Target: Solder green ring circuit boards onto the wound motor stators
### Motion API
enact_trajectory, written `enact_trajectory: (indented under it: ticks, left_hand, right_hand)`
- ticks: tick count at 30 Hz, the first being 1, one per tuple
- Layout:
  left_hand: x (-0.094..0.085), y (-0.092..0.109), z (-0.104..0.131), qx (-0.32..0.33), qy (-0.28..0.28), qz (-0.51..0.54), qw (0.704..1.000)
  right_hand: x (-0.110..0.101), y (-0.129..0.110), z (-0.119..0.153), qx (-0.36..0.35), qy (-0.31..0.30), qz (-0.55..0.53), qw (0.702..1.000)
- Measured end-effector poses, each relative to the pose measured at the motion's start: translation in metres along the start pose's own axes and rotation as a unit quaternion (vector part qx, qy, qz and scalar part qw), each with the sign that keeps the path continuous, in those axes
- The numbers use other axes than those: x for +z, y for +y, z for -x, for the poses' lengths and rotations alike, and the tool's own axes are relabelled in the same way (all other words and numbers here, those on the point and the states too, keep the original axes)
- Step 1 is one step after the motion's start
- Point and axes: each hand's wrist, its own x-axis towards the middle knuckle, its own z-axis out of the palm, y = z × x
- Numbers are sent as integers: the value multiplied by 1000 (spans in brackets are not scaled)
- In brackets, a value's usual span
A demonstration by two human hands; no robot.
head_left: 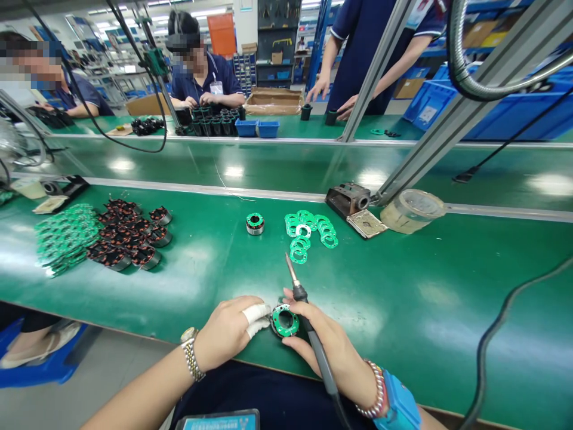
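A round motor stator topped with a green ring board (291, 322) is held near the front edge of the green table. My left hand (235, 325), with white tape on its fingers, is closed on the stator's left side. My right hand (329, 340) has fingers on its right side and also holds a soldering iron (316, 343), whose tip points forward, away from the stator. Another stator with a green board (255, 223) stands upright farther back. Loose green ring boards (329, 240) lie in overlapping groups to its right.
At left are a stack of green boards (67, 236) and a pile of stators (129, 236). A metal holder (347, 199), a sponge tray (367, 224) and a tape roll (412, 211) stand back right. A black cable (483, 346) crosses the right side. People work across the line.
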Motion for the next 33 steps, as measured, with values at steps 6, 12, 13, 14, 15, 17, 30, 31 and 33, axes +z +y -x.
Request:
enact_trajectory:
  ticks: [6,12,13,14,15,17,30,31,33]
  left_hand:
    - [2,-3,2,150,43,-168,973]
    - [12,2,2,143,72,-176,971]
    - [14,4,1,125,74,-172,974]
    - [16,6,0,103,78,-169,977]
    - [18,9,-1,80,85,-165,979]
    - [21,14,-2,36,105,-153,982]
    - [49,25,29,-41,90,-6,995]
    - [47,25,28,-63,80,31,994]
    - [42,26,25,-113,64,89,988]
  right_hand:
    - [1,0,0,-9,4,5,1000]
    - [3,0,1,-9,8,14,1000]
    - [4,0,1,-7,9,16,1000]
    - [5,0,1,-5,10,17,1000]
    - [5,-1,1,-4,13,19,1000]
    - [6,-1,2,-1,20,23,1000]
    - [6,2,-1,15,13,-17,1000]
    - [3,3,-2,15,0,-29,999]
    - [-3,3,-3,20,-15,-46,999]
